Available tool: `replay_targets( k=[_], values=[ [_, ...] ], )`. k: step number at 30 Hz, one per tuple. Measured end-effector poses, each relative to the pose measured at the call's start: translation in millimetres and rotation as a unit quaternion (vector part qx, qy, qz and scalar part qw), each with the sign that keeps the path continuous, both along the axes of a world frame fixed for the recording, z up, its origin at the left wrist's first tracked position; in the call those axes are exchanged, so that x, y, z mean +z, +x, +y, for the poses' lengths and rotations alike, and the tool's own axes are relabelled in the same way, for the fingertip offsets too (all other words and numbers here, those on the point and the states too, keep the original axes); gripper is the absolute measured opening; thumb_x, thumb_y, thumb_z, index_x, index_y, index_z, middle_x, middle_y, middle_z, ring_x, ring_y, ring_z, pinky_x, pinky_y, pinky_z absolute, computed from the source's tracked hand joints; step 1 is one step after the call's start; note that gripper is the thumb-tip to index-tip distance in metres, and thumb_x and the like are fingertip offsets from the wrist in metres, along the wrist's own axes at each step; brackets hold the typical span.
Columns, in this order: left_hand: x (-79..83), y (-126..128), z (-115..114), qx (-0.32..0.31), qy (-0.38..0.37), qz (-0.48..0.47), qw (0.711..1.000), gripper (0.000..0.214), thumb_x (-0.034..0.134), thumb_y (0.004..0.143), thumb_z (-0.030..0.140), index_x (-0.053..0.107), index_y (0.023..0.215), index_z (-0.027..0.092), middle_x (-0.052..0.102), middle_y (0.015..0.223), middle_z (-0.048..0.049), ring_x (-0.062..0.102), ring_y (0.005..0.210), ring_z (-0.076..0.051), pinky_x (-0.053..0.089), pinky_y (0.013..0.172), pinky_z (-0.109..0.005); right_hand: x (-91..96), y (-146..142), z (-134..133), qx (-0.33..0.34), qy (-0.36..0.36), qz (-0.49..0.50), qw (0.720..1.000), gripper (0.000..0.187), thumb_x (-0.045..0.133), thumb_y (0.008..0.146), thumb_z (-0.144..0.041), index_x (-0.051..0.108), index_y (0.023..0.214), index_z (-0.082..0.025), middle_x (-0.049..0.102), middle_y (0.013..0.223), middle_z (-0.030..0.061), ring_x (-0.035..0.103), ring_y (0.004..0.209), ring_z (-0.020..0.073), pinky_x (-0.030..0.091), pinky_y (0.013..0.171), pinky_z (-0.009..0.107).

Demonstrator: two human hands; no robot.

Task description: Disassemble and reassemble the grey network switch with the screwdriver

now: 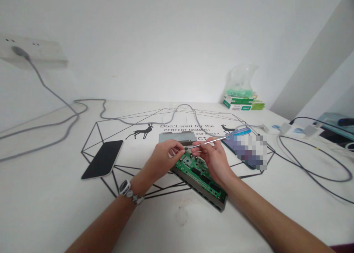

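Note:
A screwdriver with a metal shaft and a blue handle (241, 133) lies across the fingers of my right hand (217, 161), which is closed on its shaft. The handle points up and to the right, past the hand. At the tip end is my left hand (166, 155), its thumb and fingers pinched together. Whatever they hold there, if anything, is too small to make out. Below both hands lies a green circuit board (197, 172) in a shallow metal tray, with a row of ports along its near edge. My right forearm covers the board's right side.
Behind the board is a grey metal plate (173, 136). A black phone (105, 159) lies at the left, another phone (235, 150) at the right. Grey cable (121, 120) crosses the printed table (155, 223) to a power strip (287, 129). Small boxes (238, 102) stand by the wall.

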State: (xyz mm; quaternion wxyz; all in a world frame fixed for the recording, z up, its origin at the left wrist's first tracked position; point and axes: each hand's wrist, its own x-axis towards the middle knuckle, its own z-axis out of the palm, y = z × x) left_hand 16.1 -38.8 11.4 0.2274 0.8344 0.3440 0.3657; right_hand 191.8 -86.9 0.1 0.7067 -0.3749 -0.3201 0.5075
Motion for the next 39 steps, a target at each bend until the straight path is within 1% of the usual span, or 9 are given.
replay_targets(
  k=[4, 9, 16, 20, 24, 27, 30, 34, 39],
  values=[
    [3.1, -1.3, 0.8, 0.011, -0.010, -0.020, 1.000, 0.011, 0.067, 0.084, 0.026, 0.070, 0.087, 0.016, 0.071, 0.080, -0.0029, 0.062, 0.069, -0.013, 0.050, 0.064, -0.024, 1.1, 2.3, 2.1, -0.014, -0.005, 0.031, 0.999, 0.037, 0.071, 0.070, -0.017, 0.040, 0.088, -0.025, 0.074, 0.076, -0.0009, 0.072, 0.063, 0.0162, 0.059, 0.064, 0.028],
    [6.7, -2.1, -1.1, -0.012, -0.025, -0.043, 0.999, 0.011, 0.064, 0.086, 0.026, 0.069, 0.088, 0.016, 0.071, 0.079, -0.0026, 0.063, 0.070, -0.013, 0.051, 0.065, -0.024, 0.5, 3.5, 3.2, -0.011, -0.017, 0.048, 0.999, 0.037, 0.072, 0.070, -0.015, 0.041, 0.087, -0.024, 0.074, 0.077, 0.0011, 0.072, 0.064, 0.0168, 0.060, 0.064, 0.028],
    [1.5, 0.9, -0.2, -0.013, -0.048, -0.066, 0.997, 0.014, 0.063, 0.088, 0.029, 0.066, 0.087, 0.016, 0.070, 0.079, -0.0027, 0.065, 0.072, -0.014, 0.051, 0.067, -0.024, 2.6, 3.1, 2.4, -0.006, -0.044, 0.074, 0.996, 0.035, 0.072, 0.070, -0.011, 0.043, 0.085, -0.023, 0.075, 0.079, 0.0031, 0.074, 0.066, 0.0179, 0.060, 0.059, 0.025],
    [-2.5, 3.0, -0.5, -0.004, -0.022, -0.092, 0.996, 0.014, 0.060, 0.092, 0.030, 0.062, 0.091, 0.016, 0.068, 0.083, -0.0029, 0.066, 0.075, -0.014, 0.052, 0.070, -0.025, 2.2, 2.3, 1.7, 0.022, -0.044, 0.062, 0.997, 0.029, 0.076, 0.074, -0.018, 0.050, 0.084, -0.021, 0.077, 0.092, 0.0082, 0.076, 0.076, 0.0201, 0.059, 0.055, 0.022],
    [1.8, 2.4, -2.6, 0.011, 0.050, -0.080, 0.995, 0.012, 0.055, 0.095, 0.028, 0.059, 0.094, 0.017, 0.067, 0.084, -0.0023, 0.065, 0.076, -0.013, 0.050, 0.071, -0.024, 2.3, 5.3, 2.6, 0.029, -0.040, 0.069, 0.996, 0.022, 0.077, 0.077, -0.022, 0.057, 0.085, -0.018, 0.077, 0.094, 0.0088, 0.077, 0.078, 0.0207, 0.058, 0.050, 0.019],
    [10.3, -9.0, 3.2, 0.045, 0.106, -0.043, 0.992, 0.013, 0.052, 0.096, 0.029, 0.059, 0.095, 0.018, 0.066, 0.084, -0.0017, 0.062, 0.074, -0.013, 0.047, 0.068, -0.024, 4.9, 16.7, 5.8, -0.005, -0.027, 0.079, 0.996, 0.014, 0.075, 0.079, -0.021, 0.063, 0.084, -0.016, 0.077, 0.092, 0.0076, 0.077, 0.079, 0.0199, 0.058, 0.050, 0.018],
    [14.8, -29.9, 18.7, 0.060, 0.124, 0.061, 0.989, 0.015, 0.051, 0.096, 0.029, 0.061, 0.092, 0.018, 0.065, 0.089, -0.0040, 0.060, 0.081, -0.017, 0.047, 0.075, -0.028, 7.7, 30.8, 9.6, -0.041, -0.006, 0.073, 0.997, 0.010, 0.073, 0.080, -0.020, 0.065, 0.082, -0.016, 0.077, 0.092, 0.0068, 0.076, 0.077, 0.0181, 0.057, 0.049, 0.018],
    [7.5, -50.9, 37.2, 0.050, 0.110, 0.207, 0.971, 0.019, 0.049, 0.094, 0.029, 0.063, 0.089, 0.017, 0.064, 0.094, -0.0075, 0.057, 0.090, -0.023, 0.046, 0.080, -0.036, 7.6, 35.5, 11.2, -0.055, -0.008, 0.068, 0.996, 0.011, 0.073, 0.078, -0.019, 0.063, 0.081, -0.016, 0.077, 0.090, 0.0058, 0.076, 0.074, 0.0167, 0.055, 0.046, 0.016],
    [-4.0, -48.3, 38.0, 0.050, 0.077, 0.271, 0.958, 0.019, 0.047, 0.094, 0.026, 0.064, 0.090, 0.018, 0.063, 0.099, -0.0079, 0.058, 0.093, -0.023, 0.046, 0.083, -0.036, 4.0, 24.8, 9.6, -0.017, -0.034, 0.052, 0.998, 0.016, 0.074, 0.078, -0.019, 0.061, 0.085, -0.017, 0.077, 0.088, 0.0062, 0.075, 0.070, 0.0166, 0.052, 0.042, 0.016]
  ],
)
